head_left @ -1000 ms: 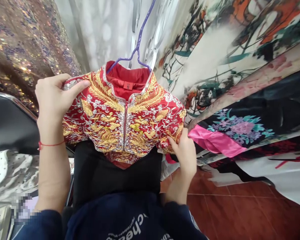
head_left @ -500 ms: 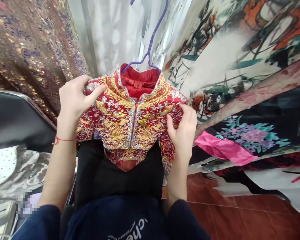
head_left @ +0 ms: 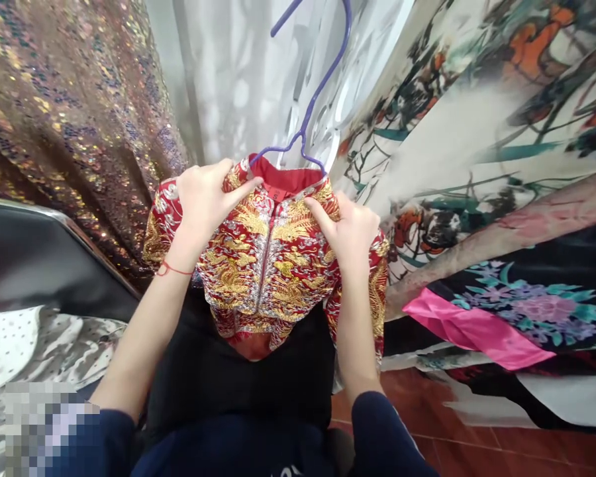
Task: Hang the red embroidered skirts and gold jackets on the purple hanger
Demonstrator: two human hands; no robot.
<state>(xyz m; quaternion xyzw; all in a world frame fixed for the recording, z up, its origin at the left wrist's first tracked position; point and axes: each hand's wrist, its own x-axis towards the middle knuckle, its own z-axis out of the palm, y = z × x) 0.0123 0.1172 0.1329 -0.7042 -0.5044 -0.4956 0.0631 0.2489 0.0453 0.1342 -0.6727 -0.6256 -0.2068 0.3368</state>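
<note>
While the red embroidered jacket (head_left: 268, 265) hangs on the purple hanger (head_left: 308, 112) at frame centre, both hands work its collar. Left hand (head_left: 206, 202) pinches the collar edge at 11 o'clock of the front seam; right hand (head_left: 350, 232) grips the shoulder at 1 o'clock. Judged step: squaring the neckline on the hanger. Next move likely calls for even pull on both shoulders. Sequin fabric (head_left: 64, 112) at 9 o'clock, pink cloth (head_left: 471, 328) at 4 o'clock.
</note>
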